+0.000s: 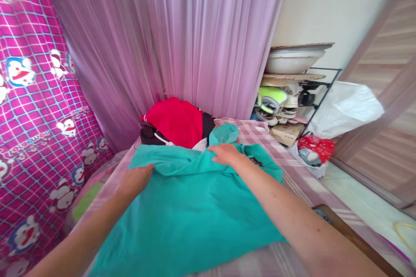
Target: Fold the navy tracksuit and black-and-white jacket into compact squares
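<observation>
A teal T-shirt [191,216] lies spread on the plaid cloth, its neckline and dark label toward the right. Its far side is folded over in a strip toward me. My left hand [136,179] is closed on the shirt's left edge, at the end of that fold. Farther right, my right hand [225,156] pinches the folded strip near the sleeve, which sticks out beyond it. The fingertips of both hands are partly hidden in the fabric. Just behind the shirt sits a pile of clothes with a red garment [175,121] on top.
A plaid cloth [302,181] covers the surface below. Purple curtains [195,39] hang behind, with a pink patterned curtain [39,130] at left. At right stand a shoe rack [320,99] with basins on top and a white bag [347,106]. A phone [325,216] lies beside my right forearm.
</observation>
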`<state>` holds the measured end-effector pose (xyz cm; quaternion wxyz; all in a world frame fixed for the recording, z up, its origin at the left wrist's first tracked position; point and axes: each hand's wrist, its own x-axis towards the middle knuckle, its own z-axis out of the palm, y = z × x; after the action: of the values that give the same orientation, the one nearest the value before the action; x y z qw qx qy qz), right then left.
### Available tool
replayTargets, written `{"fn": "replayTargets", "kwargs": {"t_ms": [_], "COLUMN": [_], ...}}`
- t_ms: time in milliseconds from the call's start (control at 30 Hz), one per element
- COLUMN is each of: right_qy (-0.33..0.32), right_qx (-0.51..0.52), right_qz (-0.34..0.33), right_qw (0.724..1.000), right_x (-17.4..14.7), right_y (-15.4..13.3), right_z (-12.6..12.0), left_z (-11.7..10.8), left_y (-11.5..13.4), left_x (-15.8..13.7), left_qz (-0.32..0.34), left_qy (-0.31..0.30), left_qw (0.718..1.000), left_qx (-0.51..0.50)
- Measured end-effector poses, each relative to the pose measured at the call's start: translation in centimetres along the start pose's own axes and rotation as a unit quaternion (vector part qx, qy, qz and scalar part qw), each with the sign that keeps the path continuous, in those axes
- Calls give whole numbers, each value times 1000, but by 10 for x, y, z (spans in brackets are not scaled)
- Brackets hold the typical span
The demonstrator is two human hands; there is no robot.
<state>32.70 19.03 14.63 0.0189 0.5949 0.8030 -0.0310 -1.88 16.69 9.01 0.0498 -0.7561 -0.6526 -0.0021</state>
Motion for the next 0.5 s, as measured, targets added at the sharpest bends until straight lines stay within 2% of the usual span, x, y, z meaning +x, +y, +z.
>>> {"fn": "replayTargets", "kwargs": {"t_ms": [67, 100, 167, 233, 300, 367, 400, 500], "right_qy": [-32, -16, 76, 167, 189, 163, 143, 99], "right_qx": [-5, -6, 2, 18, 27, 28, 30, 39], "right_qz": [30, 57, 127, 182, 191, 160, 147, 120], "right_qw": [999, 998, 989, 969, 963, 973, 978, 987], "right_x": [18, 26, 42, 56, 66, 71, 72, 70], "right_y": [2, 4, 9, 15, 21, 26, 29, 37], "right_z": [-7, -10, -14, -8, 10, 35, 49, 81], "left_z": [-24, -38, -60, -70, -62, -37, -22, 26], "left_y": [1, 2, 8, 15, 24, 31, 33, 32], "left_x": [10, 17, 37, 62, 84, 98, 102, 96], "left_qz": [-51, -65, -81, -93, -76, -38, -29, -64], "left_qy": [20, 38, 76, 119, 142, 146, 140, 80], "left_qw": [998, 997, 994, 988, 984, 984, 985, 992], "left_qx": [18, 4, -27, -43, -72, -95, -95, -73]}}
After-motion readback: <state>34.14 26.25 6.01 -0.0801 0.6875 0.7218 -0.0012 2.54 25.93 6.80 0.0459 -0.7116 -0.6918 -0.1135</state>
